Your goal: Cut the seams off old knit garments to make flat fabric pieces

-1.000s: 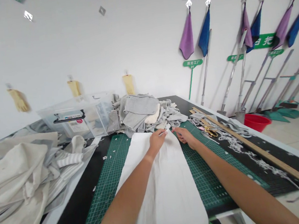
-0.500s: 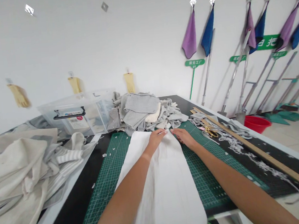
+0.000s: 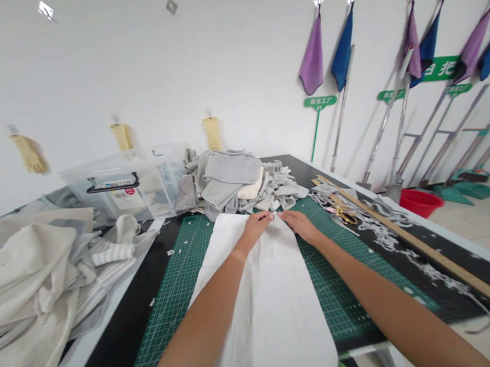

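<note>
A long white cloth [image 3: 283, 296] lies over the green cutting mat [image 3: 177, 290], its near end reaching past the table's front edge. At its far end, my left hand [image 3: 256, 226] pinches the top edge with fingers closed. Just to the right, my right hand [image 3: 299, 224] grips the same edge near the cloth's far right corner. A small gap separates the two hands. Beyond them sits a heap of grey and cream fabric pieces [image 3: 231, 179].
Beige and striped fabric [image 3: 27, 276] is piled on the left, beside a clear plastic box [image 3: 118, 185]. On the right lie gold-handled scissors [image 3: 345, 216], white scraps [image 3: 384, 238] and a long wooden ruler [image 3: 417, 241]. A red basin [image 3: 420, 203] stands beyond the table.
</note>
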A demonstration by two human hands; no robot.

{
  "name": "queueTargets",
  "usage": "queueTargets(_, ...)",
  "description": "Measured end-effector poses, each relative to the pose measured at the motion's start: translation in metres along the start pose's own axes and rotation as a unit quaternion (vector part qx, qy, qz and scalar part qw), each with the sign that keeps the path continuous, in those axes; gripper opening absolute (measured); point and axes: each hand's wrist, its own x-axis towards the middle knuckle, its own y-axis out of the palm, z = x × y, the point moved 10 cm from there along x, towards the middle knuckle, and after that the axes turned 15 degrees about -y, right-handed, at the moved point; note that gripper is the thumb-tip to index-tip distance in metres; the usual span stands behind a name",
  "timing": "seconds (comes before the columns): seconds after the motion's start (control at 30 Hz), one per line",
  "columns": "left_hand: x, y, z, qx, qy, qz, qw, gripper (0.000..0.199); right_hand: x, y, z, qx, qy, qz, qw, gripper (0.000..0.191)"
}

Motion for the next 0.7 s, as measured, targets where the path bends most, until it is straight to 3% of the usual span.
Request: queueTargets(0.7, -0.005, -0.004, -0.003, 0.017, -0.036, -0.019, 0.999, 0.036, 0.003, 0.004, 0.013, -0.084, -0.094, 0.002, 0.992, 0.05)
